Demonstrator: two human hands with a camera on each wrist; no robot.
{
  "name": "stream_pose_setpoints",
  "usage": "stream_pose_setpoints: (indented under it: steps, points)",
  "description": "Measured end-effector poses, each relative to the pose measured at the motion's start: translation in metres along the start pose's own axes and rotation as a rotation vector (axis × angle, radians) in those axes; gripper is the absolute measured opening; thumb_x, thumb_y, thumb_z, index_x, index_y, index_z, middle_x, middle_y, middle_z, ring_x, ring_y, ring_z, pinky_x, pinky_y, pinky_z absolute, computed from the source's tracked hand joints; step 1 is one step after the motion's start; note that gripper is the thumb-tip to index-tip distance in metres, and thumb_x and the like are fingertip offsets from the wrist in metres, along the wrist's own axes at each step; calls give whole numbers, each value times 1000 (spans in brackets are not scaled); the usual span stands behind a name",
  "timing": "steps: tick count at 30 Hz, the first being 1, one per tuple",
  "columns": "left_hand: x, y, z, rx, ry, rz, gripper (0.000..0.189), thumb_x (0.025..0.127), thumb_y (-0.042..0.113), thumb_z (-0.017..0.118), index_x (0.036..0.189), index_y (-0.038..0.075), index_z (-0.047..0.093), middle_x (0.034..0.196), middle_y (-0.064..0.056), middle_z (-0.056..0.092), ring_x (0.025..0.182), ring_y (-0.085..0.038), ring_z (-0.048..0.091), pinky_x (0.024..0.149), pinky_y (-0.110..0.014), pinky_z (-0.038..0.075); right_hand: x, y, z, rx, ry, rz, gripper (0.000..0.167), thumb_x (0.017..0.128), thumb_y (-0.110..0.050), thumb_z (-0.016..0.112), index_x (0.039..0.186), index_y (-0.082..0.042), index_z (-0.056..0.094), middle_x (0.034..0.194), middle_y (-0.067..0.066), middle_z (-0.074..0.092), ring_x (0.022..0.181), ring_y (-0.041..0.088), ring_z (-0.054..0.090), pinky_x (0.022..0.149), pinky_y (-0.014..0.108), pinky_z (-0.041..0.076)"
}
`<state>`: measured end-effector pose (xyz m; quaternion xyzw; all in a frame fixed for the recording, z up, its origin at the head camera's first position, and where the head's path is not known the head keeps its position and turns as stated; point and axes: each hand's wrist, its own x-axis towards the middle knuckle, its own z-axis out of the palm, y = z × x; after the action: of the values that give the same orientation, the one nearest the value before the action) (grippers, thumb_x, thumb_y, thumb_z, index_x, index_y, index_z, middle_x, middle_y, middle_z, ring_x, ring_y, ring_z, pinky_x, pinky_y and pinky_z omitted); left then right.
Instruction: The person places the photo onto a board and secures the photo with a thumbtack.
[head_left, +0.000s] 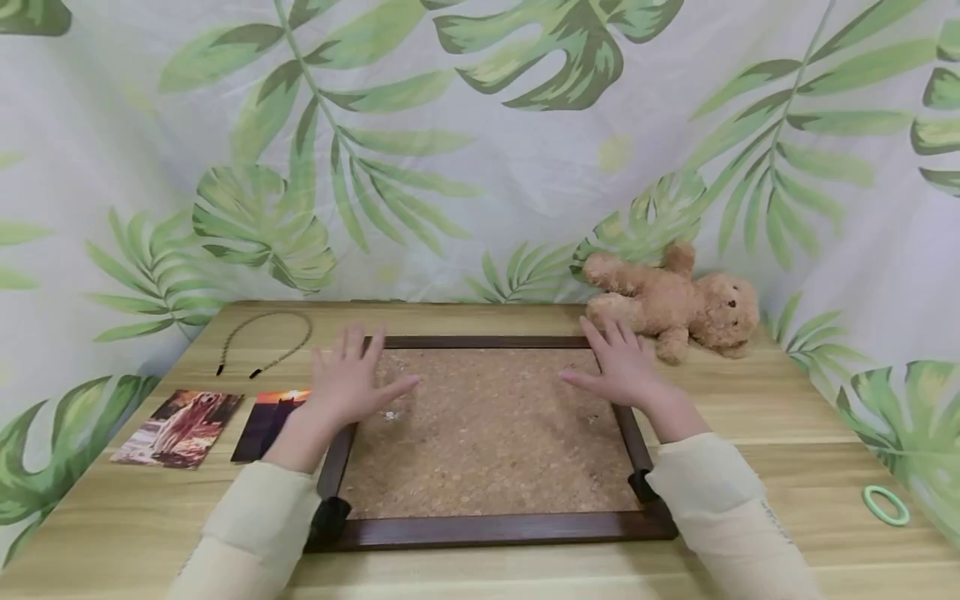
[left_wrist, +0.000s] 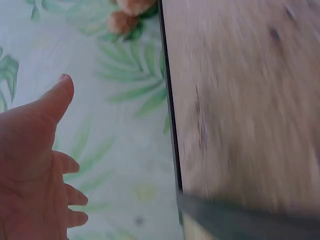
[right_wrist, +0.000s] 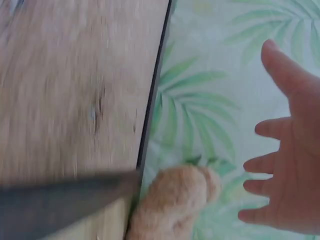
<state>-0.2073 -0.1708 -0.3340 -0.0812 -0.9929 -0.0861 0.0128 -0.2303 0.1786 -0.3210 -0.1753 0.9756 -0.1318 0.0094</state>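
Note:
A cork board (head_left: pixel 487 442) in a dark wooden frame (head_left: pixel 510 527) lies on the table, with black corner pieces (head_left: pixel 330 518) at its two near corners. My left hand (head_left: pixel 348 383) is spread over the board's left edge, thumb pointing inward. Over the right edge, my right hand (head_left: pixel 618 367) is spread the same way. Both hands hold nothing. In the left wrist view the left hand (left_wrist: pixel 30 165) has its fingers apart, off the cork; the right wrist view shows the right hand (right_wrist: pixel 295 150) likewise. Whether either palm touches the frame cannot be told.
On the left lie a dog photo (head_left: pixel 180 429), a sunset picture (head_left: pixel 266 425) partly behind the left forearm, and a braided headband (head_left: pixel 281 315). A teddy bear (head_left: pixel 667 300) lies at the back right. A green ring (head_left: pixel 886 506) is near the right edge.

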Motion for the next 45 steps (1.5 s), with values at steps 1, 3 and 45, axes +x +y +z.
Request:
stream_pose_setpoints:
  steps: [1, 3, 45]
  points:
    - [-4, -7, -2, -3, 13, -4, 95, 75, 70, 34, 139, 5, 8, 138, -27, 0, 124, -41, -6, 88, -62, -7, -2, 3, -2, 5, 7, -7, 86, 78, -57, 48, 140, -9, 12, 139, 24, 4, 124, 42, 1, 91, 60, 9]
    - [-13, -20, -4, -25, 43, -10, 95, 75, 68, 36, 139, 3, 8, 137, -29, 0, 123, -42, -5, 86, -63, -7, -6, 12, -5, 22, 21, -17, 85, 79, -55, 49, 139, -7, 13, 138, 25, 8, 123, 43, 3, 90, 61, 11]
    - [-73, -137, 45, -335, 159, -297, 72, 69, 23, 69, 119, -15, 35, 104, -40, 41, 100, -52, 27, 79, -58, 23, -69, 122, 61, 499, 151, 131, 18, 79, -9, 62, 91, 5, 63, 71, 6, 56, 59, 12, 46, 52, 25, 38]
